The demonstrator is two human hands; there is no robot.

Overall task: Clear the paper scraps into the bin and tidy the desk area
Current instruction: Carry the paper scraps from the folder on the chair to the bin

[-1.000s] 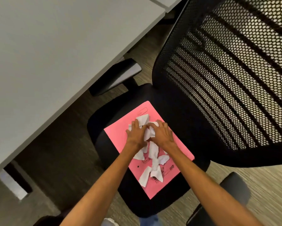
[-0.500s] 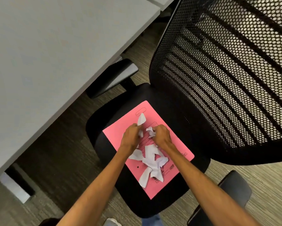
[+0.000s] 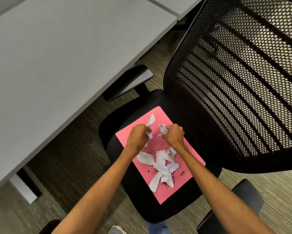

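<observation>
A pink folder (image 3: 190,160) lies on the black seat of an office chair (image 3: 184,105). A loose pile of white paper scraps (image 3: 162,166) rests on the folder's near half. My left hand (image 3: 137,138) is closed around a white scrap (image 3: 150,123) that sticks up out of the fist. My right hand (image 3: 174,135) grips another crumpled scrap (image 3: 163,129). Both fists hover a little above the folder's far half, a few centimetres apart. No bin is in view.
A grey desk (image 3: 57,65) fills the upper left, its edge overhanging the chair's left armrest (image 3: 128,81). The chair's mesh backrest (image 3: 243,81) rises on the right, and its right armrest (image 3: 239,198) sits at the lower right. Dark carpet lies below.
My hands, pressed together on the scraps a second ago, have closed into fists, lifted and drawn apart, each taking a scrap. The remaining pile has shifted toward the folder's near end.
</observation>
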